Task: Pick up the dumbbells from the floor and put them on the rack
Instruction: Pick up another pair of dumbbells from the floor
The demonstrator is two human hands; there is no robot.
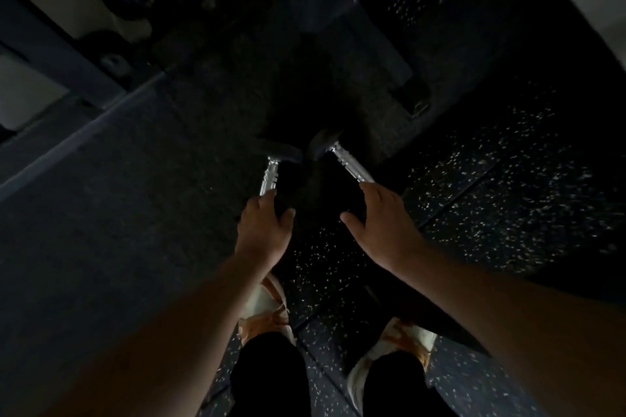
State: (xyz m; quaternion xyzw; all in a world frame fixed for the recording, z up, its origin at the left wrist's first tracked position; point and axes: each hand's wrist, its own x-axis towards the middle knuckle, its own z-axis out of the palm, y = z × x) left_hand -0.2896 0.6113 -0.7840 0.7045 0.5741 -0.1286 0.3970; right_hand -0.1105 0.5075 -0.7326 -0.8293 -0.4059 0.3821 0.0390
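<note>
Two dumbbells with chrome handles and dark heads lie close together in the dim middle of the view, above a speckled rubber floor. My left hand is wrapped over the near part of the left dumbbell handle. My right hand covers the near part of the right dumbbell handle, fingers curled over it and thumb sticking out to the left. The near heads of both dumbbells are hidden under my hands and in shadow. The rack, with dark blue rails, runs across the upper left and holds dark dumbbells.
My feet in white and orange shoes stand just behind the dumbbells. A dark padded bench or machine base sits ahead at the top centre. A dark mat covers the floor to the left.
</note>
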